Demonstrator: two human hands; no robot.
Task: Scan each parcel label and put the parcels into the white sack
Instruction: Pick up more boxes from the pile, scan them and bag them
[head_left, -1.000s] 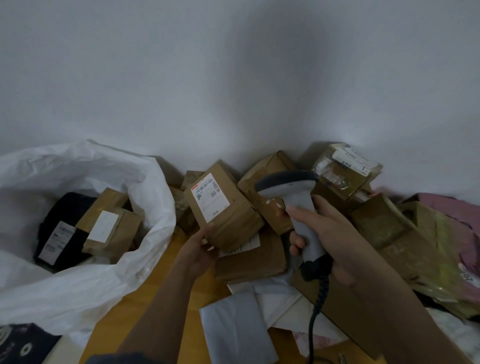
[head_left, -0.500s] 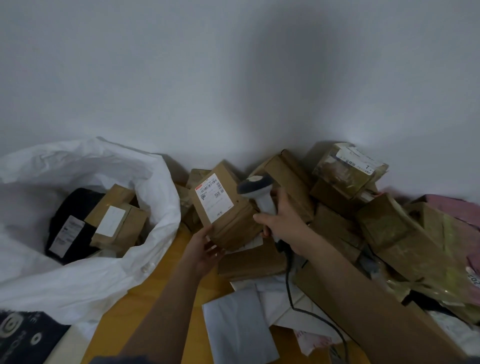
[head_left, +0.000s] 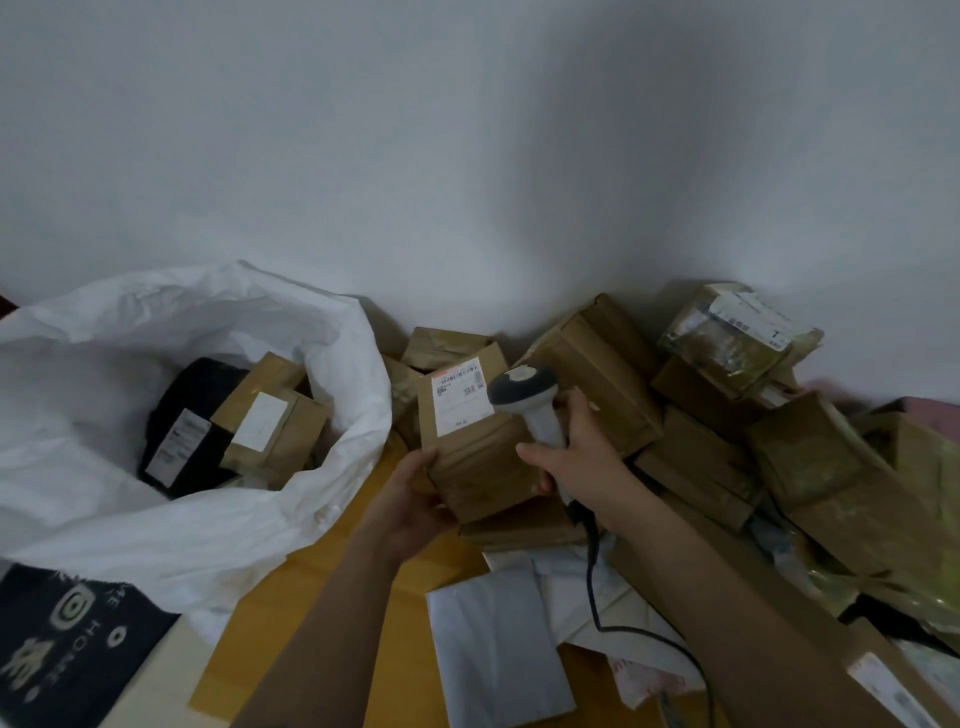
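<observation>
Left hand (head_left: 410, 499) gripped the lower left edge of a brown parcel (head_left: 478, 457), holding it upright just right of the white sack (head_left: 208, 499), its label (head_left: 462, 397) facing up. Right hand (head_left: 582, 457) curled around the grey scanner (head_left: 524, 402), whose head sat beside the label; more parcels (head_left: 701, 415) lay piled against the wall.

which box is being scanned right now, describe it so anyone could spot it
Start at the white sack on the left; just right of its rim the left hand holds up a brown cardboard box. Unlike its neighbours in the pile, it shows a white label to the camera, with the scanner in the right hand beside it.
</observation>
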